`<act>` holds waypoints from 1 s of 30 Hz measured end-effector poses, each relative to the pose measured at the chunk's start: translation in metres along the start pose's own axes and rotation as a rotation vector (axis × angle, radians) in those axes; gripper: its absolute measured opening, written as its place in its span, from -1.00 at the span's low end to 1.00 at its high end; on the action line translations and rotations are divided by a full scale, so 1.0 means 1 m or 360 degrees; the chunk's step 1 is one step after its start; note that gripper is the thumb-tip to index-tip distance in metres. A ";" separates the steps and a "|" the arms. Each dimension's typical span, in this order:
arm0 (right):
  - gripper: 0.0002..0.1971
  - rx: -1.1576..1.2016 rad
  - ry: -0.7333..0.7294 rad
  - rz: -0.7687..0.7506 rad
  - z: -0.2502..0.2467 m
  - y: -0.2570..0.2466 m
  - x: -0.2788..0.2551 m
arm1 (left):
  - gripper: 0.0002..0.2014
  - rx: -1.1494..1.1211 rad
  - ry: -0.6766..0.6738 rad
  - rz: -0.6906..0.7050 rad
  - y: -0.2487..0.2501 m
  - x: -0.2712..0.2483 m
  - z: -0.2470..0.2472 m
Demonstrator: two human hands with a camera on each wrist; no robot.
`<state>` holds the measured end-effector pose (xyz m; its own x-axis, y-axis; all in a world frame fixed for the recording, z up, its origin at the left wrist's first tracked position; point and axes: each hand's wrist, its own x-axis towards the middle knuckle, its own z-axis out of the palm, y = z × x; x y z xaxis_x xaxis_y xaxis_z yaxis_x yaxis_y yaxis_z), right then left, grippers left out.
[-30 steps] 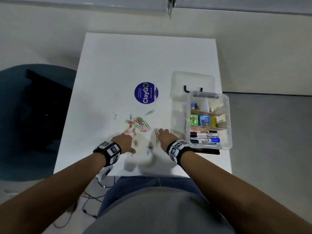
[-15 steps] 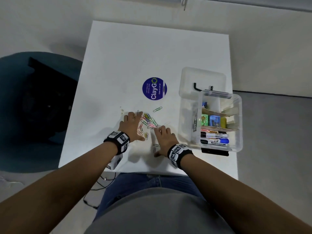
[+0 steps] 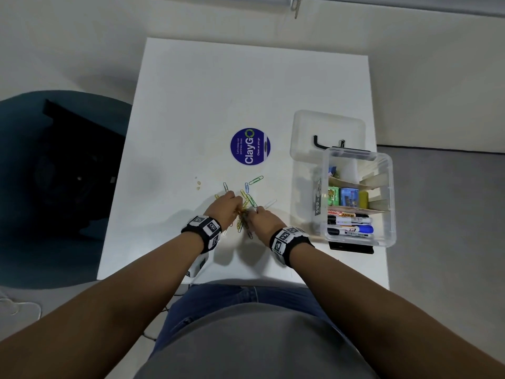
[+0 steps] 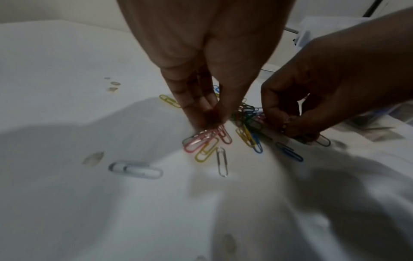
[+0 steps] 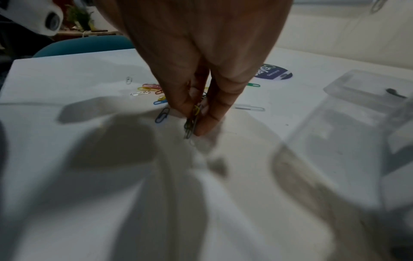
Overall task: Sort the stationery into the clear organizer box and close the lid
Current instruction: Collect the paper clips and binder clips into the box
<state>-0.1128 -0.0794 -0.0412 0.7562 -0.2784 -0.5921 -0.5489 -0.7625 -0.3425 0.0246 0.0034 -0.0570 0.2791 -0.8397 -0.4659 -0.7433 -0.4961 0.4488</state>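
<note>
The coloured paper clips (image 3: 247, 199) lie scattered on the white desk (image 3: 191, 105) in front of you, between the round blue ClayGo sticker (image 3: 250, 146) and the desk's near edge, left of the clear organizer box (image 3: 358, 199). Your left hand (image 3: 222, 207) has its grip pinched on a few pink clips at the pile's left side, and your right hand (image 3: 265, 218) has its grip pinched on a small bunch of clips at the pile's right side. The box stands open near the desk's right edge, holding markers (image 3: 351, 225) in its nearest compartment, with its lid (image 3: 328, 132) just behind it.
</note>
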 end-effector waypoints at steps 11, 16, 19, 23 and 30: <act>-0.82 0.0644 0.0487 0.0166 -0.053 0.020 -0.023 | -0.93 -0.0309 0.0228 -0.0096 0.008 -0.012 -0.038; -0.90 0.1035 0.0900 0.0253 -0.103 0.049 -0.058 | -0.93 -0.0704 0.0385 0.0044 0.072 -0.010 -0.067; -0.89 0.1100 0.1159 0.0333 -0.129 0.082 -0.077 | -0.95 -0.0890 0.0437 0.0121 0.123 0.009 -0.074; -0.89 0.1117 0.1362 0.0520 -0.151 0.134 -0.097 | -0.96 -0.0997 0.0392 0.0242 0.194 0.042 -0.074; -0.80 0.0955 0.1139 0.0868 -0.159 0.207 -0.103 | -0.88 -0.0548 0.0203 0.0257 0.280 0.098 -0.055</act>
<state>-0.2478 -0.3007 0.0648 0.2827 -0.9186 -0.2761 -0.8122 -0.0762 -0.5783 -0.1223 -0.2298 0.0653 0.2647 -0.9228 -0.2799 -0.5424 -0.3825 0.7480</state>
